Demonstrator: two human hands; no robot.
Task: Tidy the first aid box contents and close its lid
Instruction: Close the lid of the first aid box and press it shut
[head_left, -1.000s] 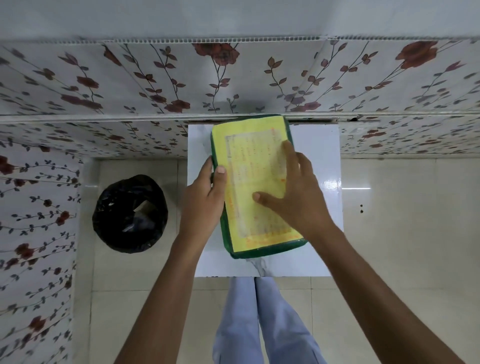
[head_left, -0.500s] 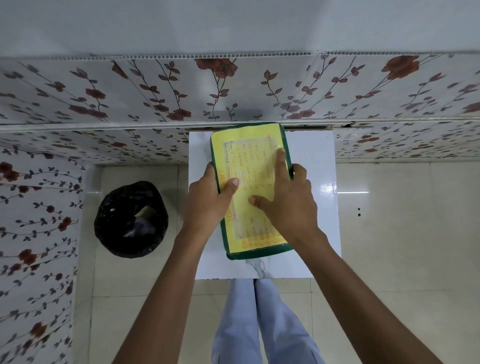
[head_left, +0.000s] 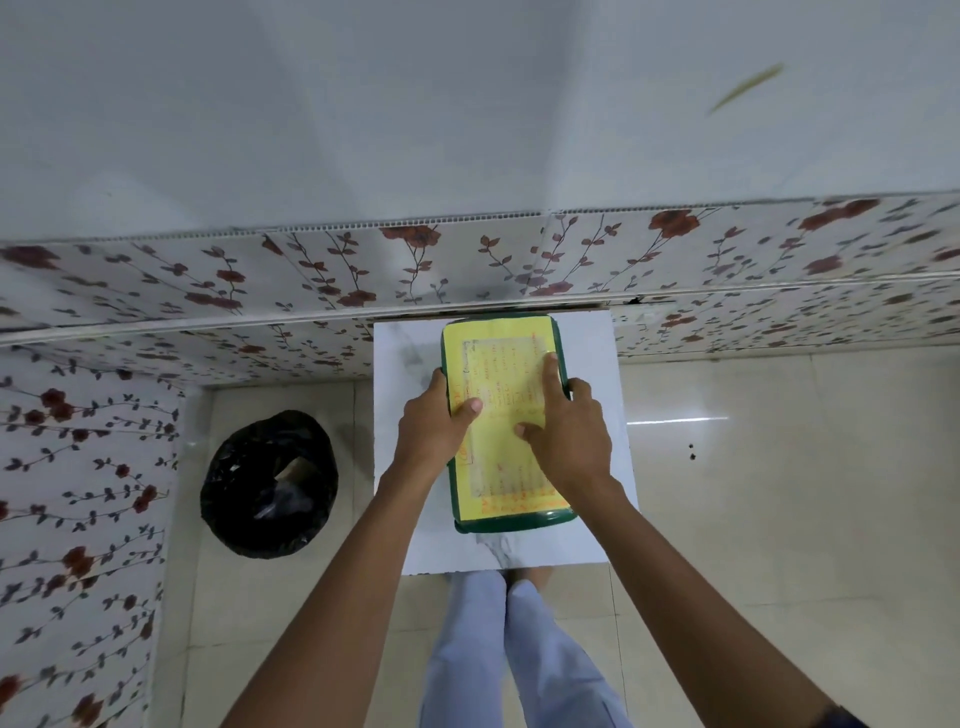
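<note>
A black bin (head_left: 269, 483) sits on the floor well left of my left hand (head_left: 435, 427), which clasps the left edge of the closed green first aid box (head_left: 506, 358), thumb on its yellow label. My right hand (head_left: 569, 434) lies flat on the lid, fingers seemingly curled over the right edge. The box rests on a white table (head_left: 597, 343).

Soft, even indoor light fills the room, fairly bright. A white streak of glare lies on the glossy floor tiles (head_left: 670, 420) off the right edge of the surface (head_left: 597, 364). Shadows are faint. The wide lens bows the flowered wall panels (head_left: 208, 280) at the edges. Print on the yellow label (head_left: 498, 374) is too soft to read.
</note>
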